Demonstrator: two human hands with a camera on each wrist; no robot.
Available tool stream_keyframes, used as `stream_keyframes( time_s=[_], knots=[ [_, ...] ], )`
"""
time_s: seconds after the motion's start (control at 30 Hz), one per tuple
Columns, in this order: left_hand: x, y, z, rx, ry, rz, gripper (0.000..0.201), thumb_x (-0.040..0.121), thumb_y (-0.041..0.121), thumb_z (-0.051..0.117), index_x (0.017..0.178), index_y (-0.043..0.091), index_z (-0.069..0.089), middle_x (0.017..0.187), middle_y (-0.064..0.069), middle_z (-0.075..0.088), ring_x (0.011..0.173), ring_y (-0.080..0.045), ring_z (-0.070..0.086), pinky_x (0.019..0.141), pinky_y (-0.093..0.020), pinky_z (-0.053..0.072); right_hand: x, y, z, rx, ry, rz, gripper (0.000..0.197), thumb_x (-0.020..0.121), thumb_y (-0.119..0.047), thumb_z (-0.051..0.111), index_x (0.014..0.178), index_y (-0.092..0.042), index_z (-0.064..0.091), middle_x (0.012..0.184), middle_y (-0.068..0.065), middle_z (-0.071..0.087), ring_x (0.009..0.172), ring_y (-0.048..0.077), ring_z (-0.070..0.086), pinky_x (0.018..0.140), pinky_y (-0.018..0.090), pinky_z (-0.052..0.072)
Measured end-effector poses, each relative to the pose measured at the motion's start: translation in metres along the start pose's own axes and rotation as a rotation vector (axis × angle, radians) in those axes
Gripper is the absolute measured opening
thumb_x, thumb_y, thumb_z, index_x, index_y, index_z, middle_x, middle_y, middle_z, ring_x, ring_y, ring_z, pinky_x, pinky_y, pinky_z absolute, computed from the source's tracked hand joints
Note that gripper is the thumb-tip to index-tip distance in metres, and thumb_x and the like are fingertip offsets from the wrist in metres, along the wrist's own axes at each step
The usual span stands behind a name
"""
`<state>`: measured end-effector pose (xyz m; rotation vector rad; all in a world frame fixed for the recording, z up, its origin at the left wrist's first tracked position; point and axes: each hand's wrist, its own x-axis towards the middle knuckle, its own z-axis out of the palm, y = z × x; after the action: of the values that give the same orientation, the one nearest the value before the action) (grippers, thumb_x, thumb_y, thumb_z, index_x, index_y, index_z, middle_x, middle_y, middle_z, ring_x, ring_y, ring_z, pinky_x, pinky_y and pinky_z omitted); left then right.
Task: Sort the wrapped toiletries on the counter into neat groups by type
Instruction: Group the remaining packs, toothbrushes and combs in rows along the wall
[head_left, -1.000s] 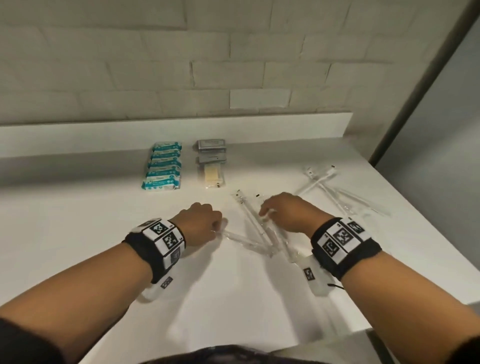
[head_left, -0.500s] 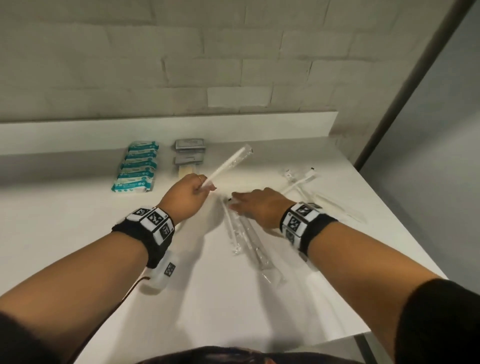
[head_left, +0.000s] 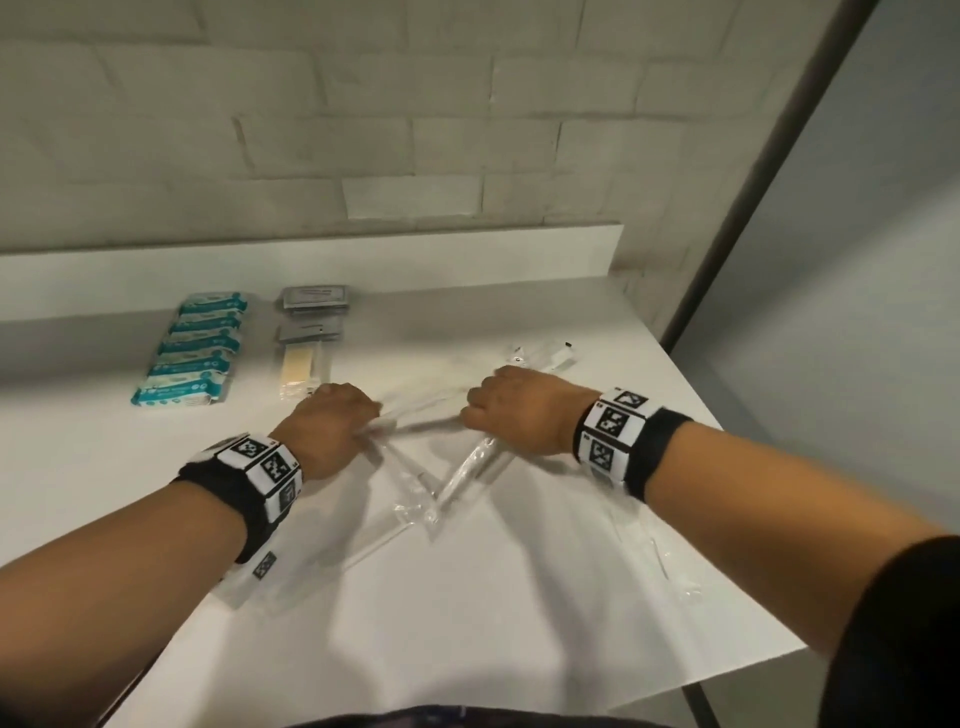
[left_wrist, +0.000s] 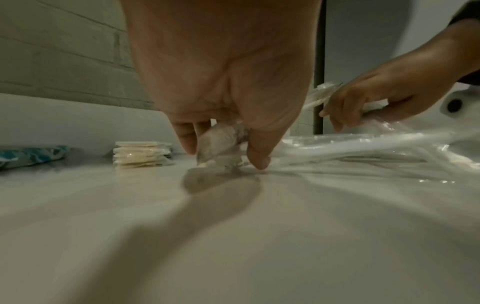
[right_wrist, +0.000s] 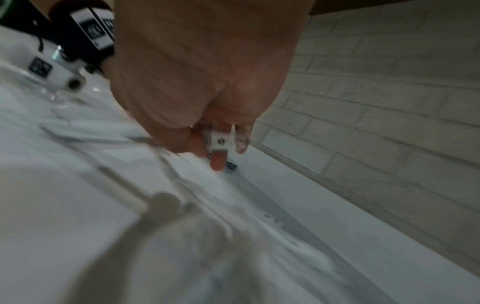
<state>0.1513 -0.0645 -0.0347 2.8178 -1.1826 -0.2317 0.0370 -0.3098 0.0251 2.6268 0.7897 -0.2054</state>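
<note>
Clear-wrapped toothbrushes lie crossed on the white counter in the middle. My left hand is low on the counter and pinches the end of one wrapped toothbrush between thumb and fingers. That toothbrush runs across toward my right hand, whose fingers are curled round wrapped toothbrushes with a white label showing. A row of teal packets lies at the back left. Grey sachets and beige wrapped pads lie beside it.
A low white upstand and a tiled wall close off the back. The counter's right edge drops off beside a dark post. More wrapped toothbrushes lie beyond my right hand, and another one under my right forearm.
My left hand has come down from mid-air with the wrapped toothbrush, which now lies low near the beige pads. My right hand went from flat over the pile to curled round toothbrushes.
</note>
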Motion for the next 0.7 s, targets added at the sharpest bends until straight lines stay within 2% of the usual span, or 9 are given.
stream_keyframes(
  time_s=[0.07,0.17,0.23,0.3,0.37,0.4,0.47,0.53,0.7],
  knots=[
    [-0.005,0.004,-0.003,-0.024,0.025,0.021,0.037,0.091,0.029,0.058,0.127,0.023,0.057,0.122,0.000,0.055,0.119,-0.024,0.046,0.102,-0.036,0.035,-0.014,0.020,0.001,-0.008,-0.001,0.070,0.035,0.089,-0.010,0.052,0.123,-0.018,0.049,0.117,0.005,0.054,0.103,0.026,0.054,0.088,0.037,0.040],
    [-0.009,0.013,-0.008,-0.177,0.102,0.002,0.020,0.085,0.015,0.058,0.102,0.024,0.058,0.100,0.001,0.059,0.098,-0.022,0.056,0.082,-0.029,0.040,-0.034,0.060,0.005,0.042,0.032,0.294,0.041,0.085,-0.006,0.051,0.125,-0.016,0.051,0.117,0.008,0.053,0.098,0.027,0.055,0.080,0.036,0.042],
    [-0.010,0.023,-0.014,-0.251,0.152,-0.053,0.017,0.083,0.018,0.063,0.090,0.029,0.053,0.090,0.005,0.056,0.086,-0.019,0.056,0.074,-0.026,0.039,-0.041,0.087,0.017,0.150,0.035,0.504,0.047,0.084,-0.005,0.048,0.129,-0.019,0.048,0.113,0.010,0.055,0.093,0.029,0.057,0.076,0.036,0.046],
    [-0.010,0.033,-0.018,-0.290,0.226,-0.098,0.017,0.083,0.025,0.068,0.096,0.027,0.058,0.089,0.006,0.053,0.084,-0.015,0.054,0.078,-0.027,0.043,-0.042,0.100,0.032,0.288,-0.004,0.647,0.058,0.088,-0.011,0.049,0.141,-0.031,0.036,0.112,0.011,0.055,0.094,0.031,0.060,0.078,0.037,0.049],
    [-0.004,0.045,-0.023,-0.308,0.321,-0.139,0.023,0.085,0.025,0.069,0.105,0.018,0.062,0.090,0.002,0.050,0.086,-0.016,0.052,0.081,-0.025,0.039,-0.040,0.104,0.047,0.415,-0.062,0.682,0.062,0.090,-0.027,0.054,0.144,-0.042,0.028,0.113,0.007,0.056,0.098,0.030,0.061,0.082,0.037,0.050],
    [0.001,0.051,-0.026,-0.295,0.374,-0.155,0.022,0.086,0.025,0.068,0.104,0.013,0.064,0.089,0.000,0.050,0.087,-0.018,0.052,0.079,-0.024,0.036,-0.037,0.104,0.056,0.446,-0.090,0.677,0.056,0.089,-0.035,0.055,0.141,-0.041,0.035,0.112,0.003,0.057,0.099,0.028,0.061,0.082,0.035,0.050],
    [0.014,0.064,-0.035,-0.276,0.461,-0.185,0.021,0.088,0.027,0.065,0.098,0.009,0.064,0.090,-0.007,0.055,0.089,-0.023,0.054,0.078,-0.025,0.036,-0.034,0.098,0.069,0.440,-0.107,0.683,0.035,0.086,-0.047,0.054,0.119,-0.035,0.058,0.104,-0.002,0.058,0.086,0.022,0.060,0.077,0.033,0.048],
    [0.033,0.077,-0.042,-0.274,0.502,-0.185,0.024,0.089,0.029,0.062,0.098,0.006,0.063,0.095,-0.012,0.057,0.094,-0.028,0.054,0.081,-0.029,0.037,-0.036,0.097,0.078,0.412,-0.065,0.709,0.030,0.086,-0.051,0.052,0.103,-0.028,0.062,0.099,0.001,0.055,0.079,0.021,0.053,0.073,0.033,0.043],
    [0.088,0.111,-0.040,-0.311,0.450,-0.099,0.023,0.087,0.017,0.062,0.103,0.001,0.061,0.106,-0.018,0.057,0.094,-0.032,0.057,0.083,-0.033,0.043,-0.073,0.117,0.093,0.472,-0.042,0.887,0.035,0.089,-0.037,0.046,0.118,-0.018,0.055,0.113,0.011,0.047,0.102,0.031,0.052,0.089,0.039,0.043]
  ],
)
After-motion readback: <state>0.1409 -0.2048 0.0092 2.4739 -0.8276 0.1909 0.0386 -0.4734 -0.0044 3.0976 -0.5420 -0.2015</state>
